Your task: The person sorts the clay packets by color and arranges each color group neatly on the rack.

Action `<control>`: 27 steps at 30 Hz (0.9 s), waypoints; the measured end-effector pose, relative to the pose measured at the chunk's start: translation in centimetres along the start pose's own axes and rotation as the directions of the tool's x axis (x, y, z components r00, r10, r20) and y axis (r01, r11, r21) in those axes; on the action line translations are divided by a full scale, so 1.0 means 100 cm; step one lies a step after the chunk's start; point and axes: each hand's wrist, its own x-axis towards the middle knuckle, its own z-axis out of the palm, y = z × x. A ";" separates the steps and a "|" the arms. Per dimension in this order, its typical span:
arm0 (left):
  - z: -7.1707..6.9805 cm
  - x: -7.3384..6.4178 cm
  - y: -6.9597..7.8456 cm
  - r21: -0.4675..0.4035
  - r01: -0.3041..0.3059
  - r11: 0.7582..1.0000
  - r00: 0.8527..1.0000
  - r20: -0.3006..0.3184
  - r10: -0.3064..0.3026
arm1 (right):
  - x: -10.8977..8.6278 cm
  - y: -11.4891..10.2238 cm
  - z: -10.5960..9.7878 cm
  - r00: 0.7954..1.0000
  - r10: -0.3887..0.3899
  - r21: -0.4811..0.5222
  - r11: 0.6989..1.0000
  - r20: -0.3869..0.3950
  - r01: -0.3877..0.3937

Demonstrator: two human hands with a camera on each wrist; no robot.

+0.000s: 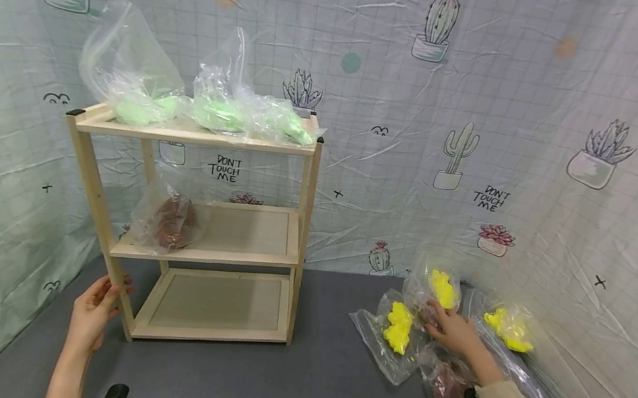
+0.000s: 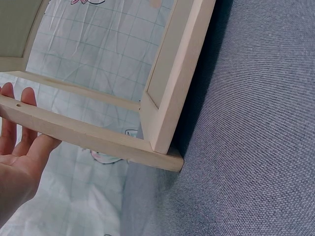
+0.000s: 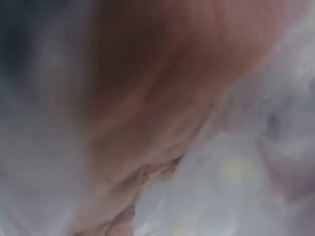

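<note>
While my left hand [image 1: 89, 306] holds the front left post [image 1: 94, 194] of the wooden rack [image 1: 207, 338] at eleven o'clock, fingers bent around the wood, my right hand [image 1: 456, 330] reaches over the worktop [image 1: 243, 392] at one o'clock, its bent fingers at the rear yellow-filled bag [image 1: 444, 289], though I cannot tell whether they pinch the film. I judge this step to be picking up that bag, with another yellow-filled bag [image 1: 399, 328] at eight o'clock from my fingertips and a brown-filled bag [image 1: 449, 382] at five, so the next move seems to call for pinching its film alone and lifting clear of both.
</note>
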 end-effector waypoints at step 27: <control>0.001 0.003 -0.008 0.068 0.075 0.995 0.994 -0.088 -0.069 | -0.005 -0.019 -0.013 0.842 -0.306 -0.341 0.927 -0.444 0.157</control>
